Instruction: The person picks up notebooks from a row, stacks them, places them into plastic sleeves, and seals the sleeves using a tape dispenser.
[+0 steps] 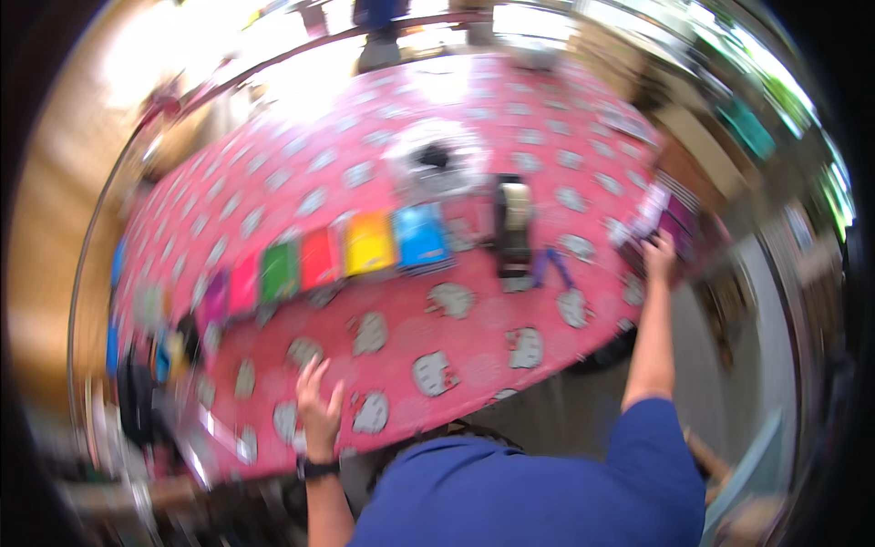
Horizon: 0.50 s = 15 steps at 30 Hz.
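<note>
My left hand (319, 415) is raised over the near edge of the table, fingers spread, holding nothing. A dark band circles its wrist. Out at the table's right edge, my right hand (660, 259) has its fingers closed at the near side of a dark purple and white notebook stack (673, 217); blur hides the exact grip. Across the middle runs a row of small stacks with coloured covers: purple (215, 296), pink (244, 283), green (280, 272), red (320, 257), yellow (370, 242) and blue (420, 234).
A black tape dispenser (513, 228) and purple-handled scissors (550, 268) lie right of the row. Behind is a clear round roll or container (436, 157). The table wears a pink patterned cloth (483, 319). Cardboard boxes (697, 146) stand at the far right; assorted items crowd the left end.
</note>
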### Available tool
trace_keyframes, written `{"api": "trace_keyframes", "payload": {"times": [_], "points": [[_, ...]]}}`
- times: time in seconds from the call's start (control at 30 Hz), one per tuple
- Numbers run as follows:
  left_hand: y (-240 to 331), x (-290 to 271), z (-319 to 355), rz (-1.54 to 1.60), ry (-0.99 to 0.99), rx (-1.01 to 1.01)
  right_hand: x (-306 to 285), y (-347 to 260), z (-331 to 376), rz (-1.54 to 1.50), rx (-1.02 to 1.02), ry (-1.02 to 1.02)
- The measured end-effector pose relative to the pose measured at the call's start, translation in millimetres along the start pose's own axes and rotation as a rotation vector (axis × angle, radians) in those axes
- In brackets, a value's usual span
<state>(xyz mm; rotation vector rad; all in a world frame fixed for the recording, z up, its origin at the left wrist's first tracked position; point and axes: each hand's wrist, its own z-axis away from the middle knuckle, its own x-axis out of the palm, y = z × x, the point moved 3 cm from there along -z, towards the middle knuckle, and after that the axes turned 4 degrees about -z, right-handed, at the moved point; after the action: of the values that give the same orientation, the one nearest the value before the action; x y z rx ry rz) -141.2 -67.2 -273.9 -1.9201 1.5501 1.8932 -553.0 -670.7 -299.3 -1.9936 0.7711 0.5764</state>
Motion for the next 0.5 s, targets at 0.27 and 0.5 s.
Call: {"api": "trace_keyframes", "payload": {"times": [0.27,0.5], "points": [[-176.4,-72.7,62.8,-0.574,0.334,-0.448,78.1,-380.0,243.2,-0.968,-0.058,-1.077],[-206.9,-95.8,108.2,-0.355,0.520,-0.509,154.2,-552.3,474.6,-0.811,-0.810,-1.713]]}}
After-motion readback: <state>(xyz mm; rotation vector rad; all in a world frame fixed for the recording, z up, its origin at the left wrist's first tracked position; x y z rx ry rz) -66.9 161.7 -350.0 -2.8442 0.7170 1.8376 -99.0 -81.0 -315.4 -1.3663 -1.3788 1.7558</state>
